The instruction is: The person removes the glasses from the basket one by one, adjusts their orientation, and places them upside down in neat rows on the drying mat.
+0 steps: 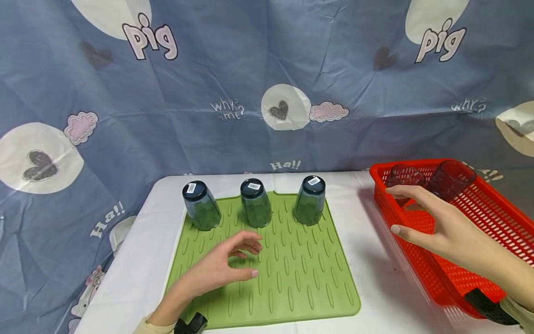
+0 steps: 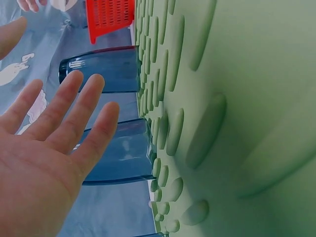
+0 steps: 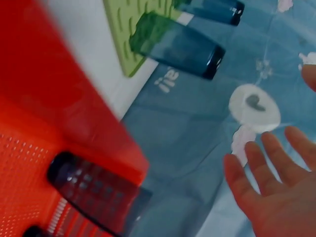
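Reaching over the near rim of the red basket (image 1: 442,278), the right hand (image 1: 438,229) hangs with fingers spread and loose, gripping nothing; its fingertips come close to the two dark tumblers (image 1: 452,178) at the basket's far end without touching them. From the head view one of these looks tipped against the back wall and the other sits just beside it, though the mesh and the red tint make their exact lean hard to judge. The left hand (image 1: 227,266) hovers low above the green mat (image 1: 300,278), also relaxed and holding nothing, its fingers pointing toward the middle of three blue tumblers (image 1: 256,202). Those three stand mouth-down in a row along the mat's far edge, probably so they can drain onto its ridges; barcode stickers show on their upturned bottoms. Both mat and basket rest on the white table (image 1: 367,218). Whether the basket holds anything more I cannot tell, since the right forearm covers its near part and the frame cuts off its right end.
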Available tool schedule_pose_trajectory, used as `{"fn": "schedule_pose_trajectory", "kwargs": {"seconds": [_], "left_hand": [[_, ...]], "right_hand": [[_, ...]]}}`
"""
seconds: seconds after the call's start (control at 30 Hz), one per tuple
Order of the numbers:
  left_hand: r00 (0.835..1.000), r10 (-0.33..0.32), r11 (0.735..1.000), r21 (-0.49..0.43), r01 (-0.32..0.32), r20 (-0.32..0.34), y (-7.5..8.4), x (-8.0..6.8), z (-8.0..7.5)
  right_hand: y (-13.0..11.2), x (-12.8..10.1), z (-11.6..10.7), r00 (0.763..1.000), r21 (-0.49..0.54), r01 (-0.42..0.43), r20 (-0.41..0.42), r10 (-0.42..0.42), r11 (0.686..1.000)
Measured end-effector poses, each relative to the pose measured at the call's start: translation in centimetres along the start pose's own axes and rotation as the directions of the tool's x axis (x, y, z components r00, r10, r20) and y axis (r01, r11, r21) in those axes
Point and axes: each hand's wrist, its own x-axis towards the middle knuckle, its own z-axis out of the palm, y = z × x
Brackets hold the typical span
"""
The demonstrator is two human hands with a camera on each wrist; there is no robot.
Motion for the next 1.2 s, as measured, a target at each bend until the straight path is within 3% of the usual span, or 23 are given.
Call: {"fn": "schedule_pose_trajectory", "kwargs": {"seconds": [0.3,0.67,1.2], "left_hand": [[1.0,0.001,1.0,-0.009,-0.001,0.007,-0.1,0.0,0.0],[1.0,0.001,1.0,-0.024,-0.001,-0.001,-0.2,-0.2,-0.2],[1.0,0.002,1.0,0.004,-0.002,0.003,0.0,-0.1,-0.4]], "right_hand": [[3.6,1.0,-0.7,0.999,0.059,-0.007,-0.048,0.01,0.998],[7.8,2.1,-2.2,0.983,0.047,-0.181,-0.025,0.183,0.982],[13.2,3.1,-2.7,0.973,0.077,-0.215,-0.066,0.22,0.974]]}}
